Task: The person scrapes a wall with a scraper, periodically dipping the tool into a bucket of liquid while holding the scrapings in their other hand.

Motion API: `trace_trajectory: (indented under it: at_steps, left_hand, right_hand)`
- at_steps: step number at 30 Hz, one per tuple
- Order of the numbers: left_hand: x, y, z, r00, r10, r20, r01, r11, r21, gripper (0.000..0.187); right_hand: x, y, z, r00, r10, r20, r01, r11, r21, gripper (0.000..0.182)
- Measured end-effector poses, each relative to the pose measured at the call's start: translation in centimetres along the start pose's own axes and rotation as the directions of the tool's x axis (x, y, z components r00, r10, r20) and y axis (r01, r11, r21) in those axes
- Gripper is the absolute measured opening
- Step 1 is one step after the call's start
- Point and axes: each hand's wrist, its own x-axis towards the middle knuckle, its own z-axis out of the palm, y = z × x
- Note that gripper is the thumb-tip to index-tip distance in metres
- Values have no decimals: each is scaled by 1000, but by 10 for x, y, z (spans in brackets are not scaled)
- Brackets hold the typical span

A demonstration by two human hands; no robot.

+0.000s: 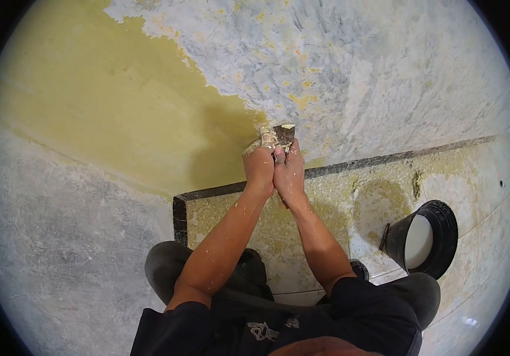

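Note:
Both hands are together at the wall, closed around a scraper [284, 135]. Its dark blade, with paint flakes on it, points up against the wall where yellow paint [130, 113] meets bare, patchy grey-white plaster [350, 71]. My left hand [259, 163] is wrapped at the tool's left side, its fingers crusted with pale flakes. Pressed beside it, my right hand [290, 169] grips the same tool. Most of the handle is hidden by the hands.
A black bucket [438, 237] of whitish liquid stands on the floor at the right. Paint flakes litter the tiled floor [326, 213]. A dark baseboard strip [374, 159] runs along the wall's foot. A grey wall [77, 219] meets it at the left corner. My bent knees flank my arms.

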Motion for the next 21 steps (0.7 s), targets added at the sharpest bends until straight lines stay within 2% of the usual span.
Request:
trace_trajectory:
  at_steps: [2,4,6,7,8,10,13,16,17,18,20,21]
  left_hand:
    - [5,0,0,1000,14,-12,-14,999,-45,20]
    - [19,-2,-3,984,165,-72,-158,983,92,19]
    - [7,29,2,995,93,-40,-88,990,109,20]
    - [5,35,4,998,65,-21,-62,992,114,20]
    - [3,41,6,999,37,-2,-36,992,120,20]
    - [2,37,7,979,190,-70,-185,980,67,24]
    - [-2,22,7,989,142,-30,-137,980,145,23]
    - [-1,1,10,980,185,-74,-173,974,143,22]
    - [-2,1,8,988,149,-49,-138,976,171,21]
    - [0,5,6,987,153,-51,-143,976,166,21]
    - [-1,17,4,997,-75,-35,80,979,187,18]
    - [-3,20,4,996,-77,-35,82,978,189,18]
  right_hand:
    - [2,-3,4,999,-34,-13,35,999,20,28]
    - [6,-9,8,998,-55,-30,56,998,36,27]
    - [18,-25,7,997,-81,11,81,997,-5,25]
    - [22,-40,4,996,43,84,-45,999,20,31]
    - [22,-39,6,996,42,84,-44,999,20,31]
    - [21,-33,13,999,-27,20,27,1000,-2,33]
    - [17,-14,8,996,-91,1,91,992,87,25]
    - [10,11,1,993,-112,-21,113,993,31,26]
    - [9,11,-2,999,-52,2,52,998,28,26]
    - [10,9,-3,998,-58,8,58,998,28,26]
    - [11,5,-4,995,58,85,-64,996,69,33]
    - [12,3,-2,995,61,83,-67,995,70,33]
